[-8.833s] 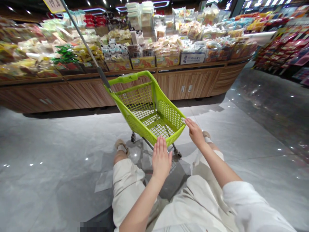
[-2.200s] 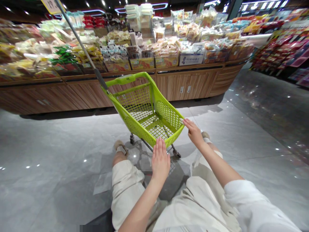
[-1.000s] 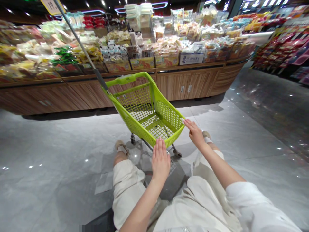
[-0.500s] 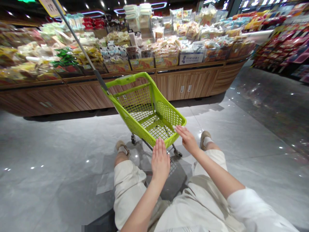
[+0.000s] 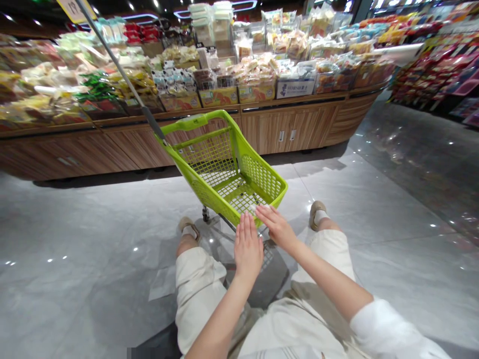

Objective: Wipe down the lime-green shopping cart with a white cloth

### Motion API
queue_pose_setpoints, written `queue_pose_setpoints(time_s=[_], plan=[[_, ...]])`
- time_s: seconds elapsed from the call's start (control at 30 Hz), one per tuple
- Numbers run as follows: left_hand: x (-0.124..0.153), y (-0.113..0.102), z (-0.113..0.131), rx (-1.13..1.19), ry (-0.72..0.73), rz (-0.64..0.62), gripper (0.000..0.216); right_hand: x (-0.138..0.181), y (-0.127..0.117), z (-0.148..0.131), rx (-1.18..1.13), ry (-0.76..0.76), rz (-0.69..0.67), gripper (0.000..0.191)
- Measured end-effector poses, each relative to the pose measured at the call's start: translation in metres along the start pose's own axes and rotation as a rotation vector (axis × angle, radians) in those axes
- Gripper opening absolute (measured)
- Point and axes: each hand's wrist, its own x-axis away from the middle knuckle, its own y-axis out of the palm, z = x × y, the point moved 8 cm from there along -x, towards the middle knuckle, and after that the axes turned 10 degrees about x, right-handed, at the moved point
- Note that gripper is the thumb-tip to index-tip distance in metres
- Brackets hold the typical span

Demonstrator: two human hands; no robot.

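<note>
A green plastic shopping cart stands on the floor before me, and its mesh basket shows nothing inside. My left hand is open, palm down, its fingers stretched out and held side by side over the near rim. Just right of it, my right hand is also flat, with straight fingers slanting up and left across the near corner of the basket. A whitish spot shows at the right fingertips, too small to make out. Whether either hand touches the rim, I cannot tell.
Beyond the cart runs a wooden display counter piled with packaged snacks. A pole with a price sign rises from the cart's left side. My beige shoes rest on the grey tiled floor, either side of the cart.
My right hand has slid left and slightly down along the near rim, closer to the left hand. The left hand stays in place. The view has shifted only a little.
</note>
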Motion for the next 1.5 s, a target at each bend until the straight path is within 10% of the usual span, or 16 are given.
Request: queue_pose_setpoints(time_s=[0.23,0.57,0.87,1.13,1.23,1.33,1.5], plan=[[-0.001,0.001,0.004,0.009,0.011,0.013,0.082,-0.007,-0.031,0.135,0.138,0.321,0.026,0.093],[-0.002,0.003,0.003,0.009,-0.008,0.007,0.083,0.006,0.005,-0.023,0.024,0.044,-0.016,0.086],[-0.001,0.001,0.003,0.010,0.010,-0.008,0.079,-0.006,-0.034,0.135,0.122,0.331,0.069,0.092],[0.000,0.006,0.004,0.041,-0.003,0.031,0.085,0.004,0.007,-0.014,-0.019,0.174,0.087,0.089],[0.001,0.004,0.000,0.030,0.005,0.020,0.085,0.008,0.008,-0.025,-0.044,0.066,0.050,0.085],[0.001,0.001,-0.001,0.013,0.023,-0.006,0.081,0.005,-0.008,0.024,0.025,0.005,0.029,0.085],[0.000,0.001,0.001,0.012,0.028,-0.004,0.081,0.002,-0.032,0.142,0.186,0.330,0.045,0.083]])
